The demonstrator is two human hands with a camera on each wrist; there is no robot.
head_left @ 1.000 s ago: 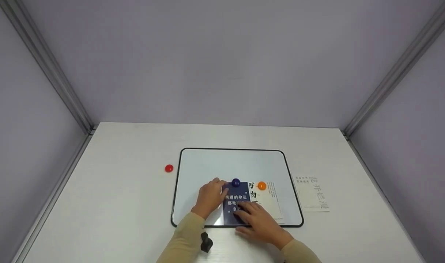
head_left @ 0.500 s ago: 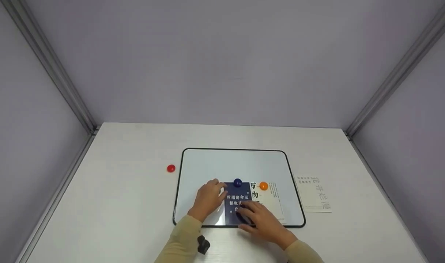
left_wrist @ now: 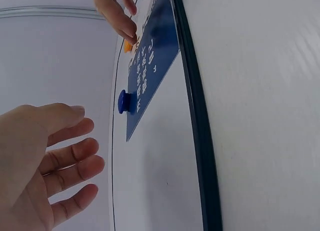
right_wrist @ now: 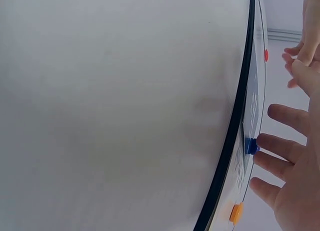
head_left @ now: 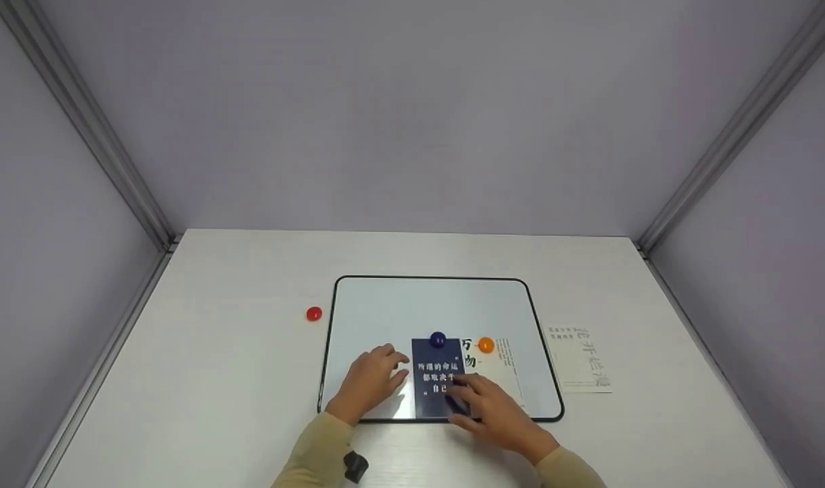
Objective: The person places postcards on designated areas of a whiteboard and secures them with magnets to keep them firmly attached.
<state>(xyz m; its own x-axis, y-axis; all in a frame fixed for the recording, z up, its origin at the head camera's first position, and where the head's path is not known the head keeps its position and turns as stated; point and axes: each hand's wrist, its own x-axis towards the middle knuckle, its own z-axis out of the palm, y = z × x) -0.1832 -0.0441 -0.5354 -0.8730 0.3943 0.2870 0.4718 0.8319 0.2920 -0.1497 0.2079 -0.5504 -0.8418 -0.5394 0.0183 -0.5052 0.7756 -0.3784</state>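
Observation:
A dark blue card (head_left: pixel 429 400) with white lettering lies on a black-framed whiteboard (head_left: pixel 412 305), a round blue magnet (head_left: pixel 438 339) at its top edge. Beside it on the right, a cream card (head_left: pixel 504 379) bears an orange magnet (head_left: pixel 486 345). My left hand (head_left: pixel 368 381) hovers over the board just left of the blue card; its fingers are loosely bent with nothing between them in the left wrist view. My right hand (head_left: pixel 497 413) is over the lower right of the blue card and the cream card, fingers spread and relaxed, holding nothing.
A red magnet (head_left: pixel 314 314) lies on the white table (head_left: pixel 236 379) left of the board. Another cream card (head_left: pixel 580 362) with grey writing lies right of it. Grey walls (head_left: pixel 412 122) enclose the back and both sides.
My left hand has drawn back left and away from the blue card's left edge. The right hand has shifted slightly right, uncovering more of the lettering. Cards and magnets stay put.

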